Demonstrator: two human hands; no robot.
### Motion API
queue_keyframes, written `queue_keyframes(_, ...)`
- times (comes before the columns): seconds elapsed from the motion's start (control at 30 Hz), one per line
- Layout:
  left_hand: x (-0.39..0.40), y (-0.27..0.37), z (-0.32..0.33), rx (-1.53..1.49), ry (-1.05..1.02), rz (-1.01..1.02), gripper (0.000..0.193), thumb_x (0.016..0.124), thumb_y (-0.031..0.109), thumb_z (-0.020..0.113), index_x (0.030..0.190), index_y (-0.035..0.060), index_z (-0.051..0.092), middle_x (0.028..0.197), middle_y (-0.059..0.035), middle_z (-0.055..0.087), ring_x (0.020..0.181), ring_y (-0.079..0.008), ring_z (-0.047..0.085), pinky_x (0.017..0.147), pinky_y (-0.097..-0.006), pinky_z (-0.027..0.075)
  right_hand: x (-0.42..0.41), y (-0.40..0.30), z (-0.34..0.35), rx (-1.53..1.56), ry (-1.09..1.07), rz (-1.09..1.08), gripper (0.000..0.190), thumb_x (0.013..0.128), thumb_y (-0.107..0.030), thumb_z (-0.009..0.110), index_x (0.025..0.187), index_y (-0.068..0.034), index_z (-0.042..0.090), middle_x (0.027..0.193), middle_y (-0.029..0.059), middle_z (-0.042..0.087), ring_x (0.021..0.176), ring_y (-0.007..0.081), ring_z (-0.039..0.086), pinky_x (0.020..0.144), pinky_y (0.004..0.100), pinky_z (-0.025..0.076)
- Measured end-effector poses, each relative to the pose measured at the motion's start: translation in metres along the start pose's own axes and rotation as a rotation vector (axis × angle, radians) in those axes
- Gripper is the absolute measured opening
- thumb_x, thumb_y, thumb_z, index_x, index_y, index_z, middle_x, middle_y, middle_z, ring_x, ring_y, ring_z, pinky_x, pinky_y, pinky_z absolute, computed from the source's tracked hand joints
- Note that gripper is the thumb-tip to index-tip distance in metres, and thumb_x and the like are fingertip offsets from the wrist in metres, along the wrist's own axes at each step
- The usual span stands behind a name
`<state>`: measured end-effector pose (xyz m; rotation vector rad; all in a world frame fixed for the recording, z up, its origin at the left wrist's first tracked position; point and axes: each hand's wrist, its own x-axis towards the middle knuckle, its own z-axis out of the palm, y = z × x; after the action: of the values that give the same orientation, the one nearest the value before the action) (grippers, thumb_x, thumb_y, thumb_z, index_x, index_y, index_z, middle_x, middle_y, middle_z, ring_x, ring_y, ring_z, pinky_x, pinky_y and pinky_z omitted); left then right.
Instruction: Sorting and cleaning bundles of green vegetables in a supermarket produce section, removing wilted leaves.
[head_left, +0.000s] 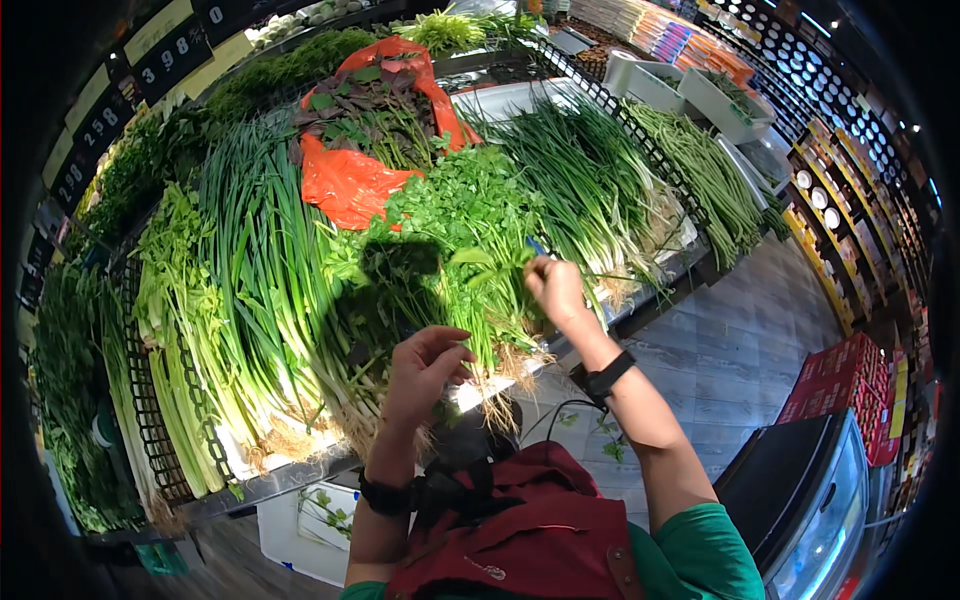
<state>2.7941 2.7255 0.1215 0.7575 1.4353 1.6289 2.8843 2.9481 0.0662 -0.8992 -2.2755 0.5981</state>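
Note:
My right hand (556, 289) pinches a green leafy sprig (480, 262) above a bunch of coriander (476, 195). A small blue thing, not clear enough to name, shows just above those fingers. Near the front edge of the display, my left hand (426, 371) has its fingers loosely curled and apart, with nothing visible in them. Pale coriander roots (499, 367) hang over the edge between the two hands. My head's shadow darkens the stems left of the coriander. Behind the bunch, a red plastic bag (352, 184) lies open around purple-green leafy stems (382, 112).
Scallions (592, 165) lie to the right, with long beans (697, 180) beyond a black plastic divider (637, 127). Long green garlic stalks (255, 217) and celery (176, 277) fill the left. A white foam box (289, 525) stands below the display; a black-topped cooler (780, 465) stands at right.

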Motion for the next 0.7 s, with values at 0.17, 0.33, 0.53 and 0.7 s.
queue_keyframes(0.17,0.025,-0.013,0.013,0.126,0.078,0.102,0.043,0.073,0.005,0.059,0.113,0.0025,0.044,0.100,-0.0106,0.052,0.077,-0.0127,0.053,0.061,-0.0240,0.046,0.021,-0.026,-0.057,0.387,-0.070,0.043,0.009,0.074,-0.006,0.061,0.080,0.000,0.062,0.055,0.0050,0.057,0.046,0.0075,0.050,0.044,0.0230,0.041)
queue_keyframes(0.33,0.035,-0.012,0.043,-0.193,-0.139,0.223,0.069,0.069,0.004,0.064,0.126,0.0071,0.024,0.116,-0.0089,0.040,0.088,-0.0130,0.049,0.062,-0.0257,0.049,-0.007,-0.084,-0.068,0.739,-0.522,-0.052,0.012,0.076,-0.008,0.061,0.086,-0.001,0.060,0.062,-0.0003,0.055,0.052,0.0041,0.050,0.044,0.0181,0.043)
queue_keyframes(0.53,-0.035,0.012,0.002,-0.205,0.197,0.001,0.022,0.075,0.006,0.051,0.097,0.0015,0.051,0.081,-0.0055,0.056,0.067,-0.0125,0.055,0.051,-0.0226,0.046,-0.001,-0.047,-0.051,0.881,-0.452,0.169,0.030,0.077,-0.008,0.060,0.104,0.000,0.051,0.081,0.0036,0.058,0.065,0.0078,0.055,0.054,0.0197,0.044)
queue_keyframes(0.7,-0.155,0.037,-0.093,0.076,0.725,0.130,0.011,0.079,0.014,0.058,0.082,0.0072,0.050,0.075,-0.0037,0.057,0.053,-0.0090,0.052,0.039,-0.0200,0.039,0.003,-0.007,-0.013,0.148,-0.236,0.091,0.046,0.070,-0.018,0.066,0.109,0.001,0.048,0.091,0.0144,0.059,0.081,0.0253,0.058,0.071,0.0328,0.046)
